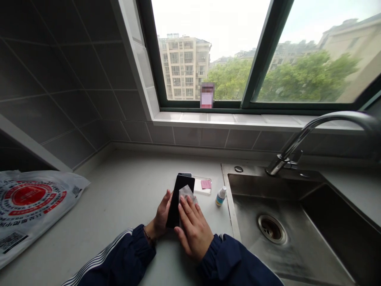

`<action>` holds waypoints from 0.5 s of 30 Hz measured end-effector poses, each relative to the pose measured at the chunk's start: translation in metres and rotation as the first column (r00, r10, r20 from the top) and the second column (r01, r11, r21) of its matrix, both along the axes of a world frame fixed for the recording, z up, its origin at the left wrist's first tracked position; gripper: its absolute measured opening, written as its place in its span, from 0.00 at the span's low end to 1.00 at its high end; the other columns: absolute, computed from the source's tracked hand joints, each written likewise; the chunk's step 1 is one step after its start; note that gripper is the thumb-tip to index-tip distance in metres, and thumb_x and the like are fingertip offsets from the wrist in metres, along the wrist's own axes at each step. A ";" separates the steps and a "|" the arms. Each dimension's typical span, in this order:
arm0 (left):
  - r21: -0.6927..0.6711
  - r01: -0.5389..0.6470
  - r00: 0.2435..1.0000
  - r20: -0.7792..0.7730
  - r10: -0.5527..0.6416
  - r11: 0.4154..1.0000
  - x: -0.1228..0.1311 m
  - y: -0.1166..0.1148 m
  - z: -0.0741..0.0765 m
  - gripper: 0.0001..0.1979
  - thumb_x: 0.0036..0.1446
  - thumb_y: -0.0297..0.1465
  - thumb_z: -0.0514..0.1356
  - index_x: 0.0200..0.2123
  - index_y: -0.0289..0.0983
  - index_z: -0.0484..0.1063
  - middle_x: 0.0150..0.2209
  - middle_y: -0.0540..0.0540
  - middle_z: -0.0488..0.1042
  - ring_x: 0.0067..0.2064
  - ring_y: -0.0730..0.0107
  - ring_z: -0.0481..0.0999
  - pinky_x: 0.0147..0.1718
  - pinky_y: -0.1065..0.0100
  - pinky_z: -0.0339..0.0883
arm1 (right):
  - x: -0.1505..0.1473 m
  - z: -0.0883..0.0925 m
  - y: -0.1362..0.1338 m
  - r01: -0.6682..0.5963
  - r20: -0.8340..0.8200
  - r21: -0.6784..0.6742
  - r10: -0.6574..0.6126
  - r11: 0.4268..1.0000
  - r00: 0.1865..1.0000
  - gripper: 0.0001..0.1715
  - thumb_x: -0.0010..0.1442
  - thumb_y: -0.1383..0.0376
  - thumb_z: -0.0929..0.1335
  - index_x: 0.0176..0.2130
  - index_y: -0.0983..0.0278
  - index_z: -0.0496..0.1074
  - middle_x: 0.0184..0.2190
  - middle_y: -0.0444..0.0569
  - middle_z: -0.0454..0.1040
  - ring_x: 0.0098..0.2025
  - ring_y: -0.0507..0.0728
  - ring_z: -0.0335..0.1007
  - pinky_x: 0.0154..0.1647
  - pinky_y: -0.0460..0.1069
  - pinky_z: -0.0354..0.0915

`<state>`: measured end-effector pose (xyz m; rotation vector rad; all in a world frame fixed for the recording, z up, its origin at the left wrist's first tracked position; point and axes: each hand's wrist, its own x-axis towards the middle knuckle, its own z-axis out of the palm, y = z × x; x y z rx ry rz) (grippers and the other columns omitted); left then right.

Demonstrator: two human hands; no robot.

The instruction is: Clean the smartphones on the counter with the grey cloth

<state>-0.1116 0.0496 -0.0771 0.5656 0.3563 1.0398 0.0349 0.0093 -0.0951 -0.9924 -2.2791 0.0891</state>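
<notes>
My left hand (161, 216) grips a black phone (181, 190) by its left edge, holding it on the grey counter (125, 198) with the dark screen up. My right hand (193, 228) lies over the lower part of the phone, fingers pressed together on a small white wipe (186, 192) that rests on the screen. Both arms wear dark blue sleeves with white stripes.
A clear phone case (199, 183) with a pink slip (206, 184) lies just behind the phone. A small spray bottle (220, 196) stands beside the steel sink (327, 230). A faucet (309, 131) arches over the sink. A printed plastic bag (29, 206) lies at the left. A window sill (238, 119) runs behind.
</notes>
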 end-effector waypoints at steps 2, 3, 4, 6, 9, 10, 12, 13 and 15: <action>-0.018 0.002 1.000 0.005 -0.002 1.000 -0.001 -0.001 0.001 0.33 0.65 0.50 0.46 0.64 0.35 0.58 0.58 0.34 0.71 0.60 0.48 0.69 0.64 0.48 0.49 | -0.001 -0.001 -0.001 -0.010 -0.011 -0.006 0.010 1.000 1.000 0.36 0.63 0.67 0.63 0.66 0.75 0.55 0.69 0.61 0.48 0.71 0.69 0.38 0.65 0.66 0.58; -0.025 0.000 1.000 0.003 0.000 1.000 -0.002 -0.001 0.001 0.33 0.65 0.50 0.45 0.64 0.35 0.58 0.58 0.34 0.71 0.60 0.48 0.69 0.64 0.48 0.50 | -0.001 -0.002 -0.002 -0.015 -0.017 -0.008 0.015 1.000 1.000 0.35 0.63 0.67 0.63 0.66 0.75 0.55 0.69 0.61 0.48 0.71 0.69 0.37 0.64 0.66 0.58; -0.029 -0.003 1.000 0.001 0.003 1.000 -0.002 -0.001 0.000 0.33 0.65 0.51 0.45 0.64 0.35 0.58 0.58 0.34 0.71 0.60 0.48 0.69 0.63 0.47 0.50 | -0.001 -0.002 -0.002 -0.018 -0.023 -0.010 0.018 1.000 1.000 0.35 0.63 0.68 0.63 0.66 0.75 0.55 0.69 0.61 0.49 0.71 0.69 0.37 0.65 0.66 0.58; -0.031 -0.006 1.000 -0.008 0.005 1.000 -0.003 -0.002 0.001 0.34 0.65 0.51 0.44 0.64 0.35 0.58 0.58 0.34 0.71 0.60 0.48 0.69 0.63 0.47 0.50 | -0.002 -0.004 -0.002 -0.025 -0.038 -0.010 0.025 1.000 0.999 0.35 0.63 0.68 0.63 0.66 0.74 0.55 0.69 0.60 0.49 0.72 0.68 0.37 0.65 0.66 0.57; -0.040 -0.018 1.000 -0.018 0.017 0.999 -0.002 -0.002 0.002 0.34 0.64 0.51 0.44 0.63 0.34 0.59 0.56 0.33 0.72 0.59 0.47 0.70 0.63 0.47 0.50 | -0.002 -0.006 -0.002 -0.025 -0.058 -0.001 0.025 1.000 0.998 0.34 0.63 0.68 0.62 0.66 0.74 0.56 0.69 0.60 0.49 0.72 0.68 0.37 0.65 0.65 0.57; -0.050 -0.022 1.000 -0.019 0.021 0.999 -0.002 -0.002 0.002 0.34 0.64 0.52 0.44 0.63 0.33 0.59 0.56 0.33 0.72 0.59 0.47 0.70 0.63 0.47 0.50 | -0.003 -0.006 -0.001 -0.024 -0.058 0.002 0.024 1.000 0.998 0.34 0.63 0.68 0.62 0.66 0.74 0.56 0.69 0.60 0.50 0.72 0.68 0.37 0.65 0.66 0.58; -0.073 -0.033 0.999 -0.022 0.031 0.997 -0.001 -0.001 0.002 0.35 0.64 0.52 0.44 0.62 0.32 0.61 0.53 0.32 0.74 0.57 0.47 0.71 0.63 0.47 0.51 | -0.003 -0.007 -0.001 -0.024 -0.051 0.008 0.025 1.000 0.998 0.34 0.63 0.68 0.62 0.65 0.74 0.56 0.69 0.60 0.50 0.71 0.68 0.37 0.64 0.66 0.58; -0.083 -0.036 0.999 -0.023 0.035 0.996 -0.001 -0.001 0.002 0.36 0.63 0.53 0.44 0.61 0.31 0.62 0.52 0.32 0.75 0.56 0.47 0.72 0.62 0.47 0.51 | -0.002 -0.007 -0.001 -0.027 -0.048 0.010 0.028 1.000 0.998 0.34 0.63 0.68 0.62 0.65 0.74 0.57 0.69 0.60 0.50 0.71 0.68 0.37 0.64 0.66 0.58; -0.095 -0.043 0.999 -0.020 0.041 0.995 -0.001 -0.001 0.002 0.38 0.63 0.54 0.43 0.60 0.29 0.62 0.51 0.31 0.75 0.55 0.47 0.73 0.62 0.47 0.52 | -0.002 -0.007 -0.001 -0.033 -0.045 0.016 0.034 0.999 0.998 0.33 0.63 0.68 0.62 0.65 0.73 0.57 0.69 0.59 0.50 0.71 0.68 0.38 0.65 0.65 0.57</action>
